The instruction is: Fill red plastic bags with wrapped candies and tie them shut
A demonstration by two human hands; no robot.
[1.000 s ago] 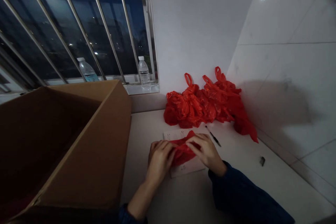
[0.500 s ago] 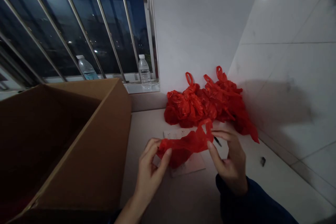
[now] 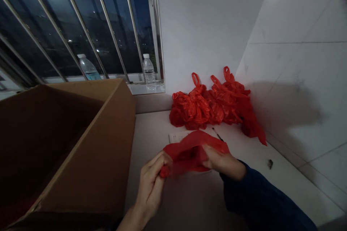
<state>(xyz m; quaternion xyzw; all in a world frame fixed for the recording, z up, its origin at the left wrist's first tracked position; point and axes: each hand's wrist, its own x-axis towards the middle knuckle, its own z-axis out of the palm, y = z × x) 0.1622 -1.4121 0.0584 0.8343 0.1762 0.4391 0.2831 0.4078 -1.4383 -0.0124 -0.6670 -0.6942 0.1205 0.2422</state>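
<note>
Our left hand (image 3: 152, 180) clutches one end of a red bag (image 3: 187, 162) in a closed fist. Our right hand (image 3: 222, 162) is at its spread opening (fingers blurred, so we cannot tell whether they grip). The bag is above the paper (image 3: 176, 138) on our table (image 3: 151, 126), near more red bags (image 3: 206, 108).

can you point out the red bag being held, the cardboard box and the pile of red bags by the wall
red bag (image 3: 191, 148): head view, middle of its spread plastic
cardboard box (image 3: 100, 155): head view, outer side wall
pile of red bags (image 3: 207, 106): head view, crumpled middle
</note>
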